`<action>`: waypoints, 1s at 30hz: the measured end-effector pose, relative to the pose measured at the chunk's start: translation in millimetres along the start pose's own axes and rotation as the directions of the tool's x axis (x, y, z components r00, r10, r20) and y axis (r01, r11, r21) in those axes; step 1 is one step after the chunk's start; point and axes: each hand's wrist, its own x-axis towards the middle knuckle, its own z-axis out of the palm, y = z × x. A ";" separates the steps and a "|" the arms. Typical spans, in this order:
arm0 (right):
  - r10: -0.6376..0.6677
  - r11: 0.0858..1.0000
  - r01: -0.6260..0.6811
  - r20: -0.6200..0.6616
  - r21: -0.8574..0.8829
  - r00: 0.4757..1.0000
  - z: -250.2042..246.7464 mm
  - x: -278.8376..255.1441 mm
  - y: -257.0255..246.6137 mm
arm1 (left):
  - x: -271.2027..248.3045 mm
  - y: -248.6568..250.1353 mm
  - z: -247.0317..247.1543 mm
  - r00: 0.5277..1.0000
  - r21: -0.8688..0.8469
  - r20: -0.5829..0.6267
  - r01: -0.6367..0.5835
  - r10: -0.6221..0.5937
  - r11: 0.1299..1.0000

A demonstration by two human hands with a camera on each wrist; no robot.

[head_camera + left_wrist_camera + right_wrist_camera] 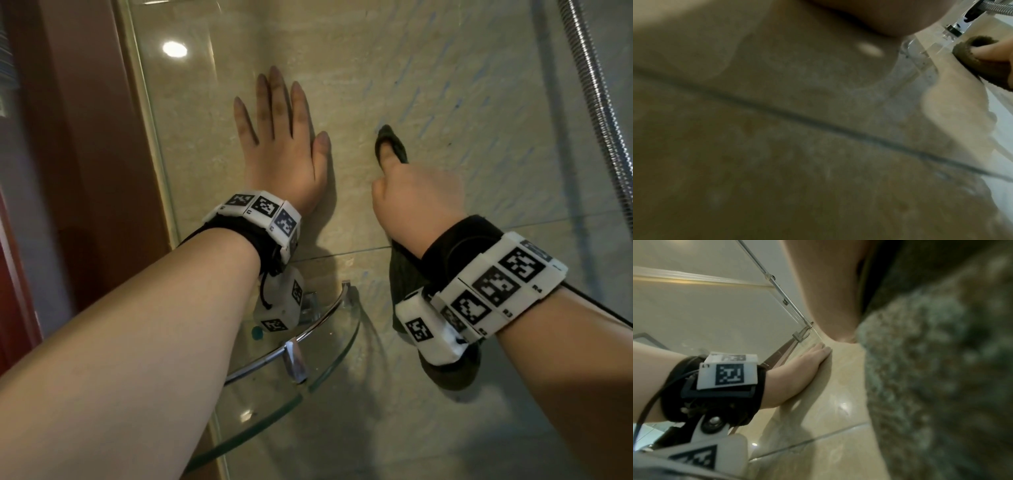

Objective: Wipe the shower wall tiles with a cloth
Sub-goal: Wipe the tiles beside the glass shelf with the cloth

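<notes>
The beige shower wall tiles (376,68) fill the head view. My left hand (277,137) lies flat on the wall with straight, spread fingers and holds nothing; the right wrist view shows the left hand (807,363) pressed to the tile (840,386). My right hand (414,195) grips a dark green cloth (394,144) against the wall, thumb on top. The cloth's tail (407,267) hangs below the wrist. In the left wrist view the cloth (970,55) wraps a fingertip; in the right wrist view the cloth (941,369) fills the right side.
A curved glass corner shelf (329,346) with a chrome rail juts out below my hands. A glass panel edge (150,137) runs down the left beside a brown door frame (78,137). A metal shower hose (596,92) hangs at the right. A grout line (356,251) crosses the wall.
</notes>
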 end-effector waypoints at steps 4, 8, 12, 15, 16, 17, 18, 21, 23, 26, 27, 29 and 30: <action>-0.041 0.998 0.043 -0.023 0.052 0.999 5.4 -5.2 -12.8 | 0.3 1.2 0.0 1.000 0.008 0.007 0.004 -0.004 1.000; -0.118 0.991 0.119 -0.018 0.066 0.993 8.4 -3.2 -22.3 | 0.4 0.2 -0.2 1.000 0.003 0.014 0.002 -0.002 1.000; -0.093 0.993 0.095 -0.032 0.075 0.995 -5.1 5.6 -12.3 | -0.5 -0.5 -0.9 1.000 -0.002 0.011 -0.002 0.002 1.000; -0.051 0.996 0.053 -0.036 0.074 0.998 -11.7 13.4 -0.7 | -1.0 0.0 -1.3 1.000 -0.010 0.004 -0.004 0.004 1.000; -0.040 0.996 0.043 -0.034 0.077 0.999 -13.2 14.8 2.8 | -1.1 0.1 -1.3 1.000 -0.007 0.004 -0.003 0.003 1.000; -0.029 0.996 0.032 -0.030 0.079 0.999 -13.9 15.5 5.8 | -1.1 0.2 -1.1 1.000 -0.004 0.004 -0.002 0.002 1.000; -0.017 0.997 0.019 -0.023 0.077 1.000 -14.5 15.1 8.3 | -1.1 0.2 -0.7 1.000 -0.004 0.002 -0.001 0.001 1.000; 0.014 0.999 -0.014 -0.004 0.049 1.000 -11.7 11.4 8.7 | -0.7 0.8 -0.2 1.000 -0.007 -0.005 -0.002 0.002 1.000; 0.019 0.999 -0.020 0.020 0.049 1.000 -7.8 6.4 3.6 | -0.9 1.0 -0.1 1.000 -0.003 -0.008 -0.001 0.001 1.000; -0.010 1.000 0.009 0.023 0.027 1.000 -2.3 0.2 -4.5 | -0.4 1.2 -0.2 1.000 -0.002 -0.002 0.001 -0.001 1.000; -0.022 1.000 0.021 0.020 0.012 1.000 -1.7 -0.8 -7.1 | -0.4 1.2 -0.3 1.000 -0.001 -0.002 0.001 -0.001 1.000; -0.033 0.999 0.033 0.024 0.011 0.999 -2.2 -0.3 -11.3 | -0.6 1.1 -0.3 1.000 0.001 -0.004 0.001 -0.001 1.000; -0.039 0.999 0.039 0.026 0.024 0.999 -3.6 1.0 -13.0 | -0.6 0.9 -0.5 1.000 0.002 -0.005 0.001 -0.001 1.000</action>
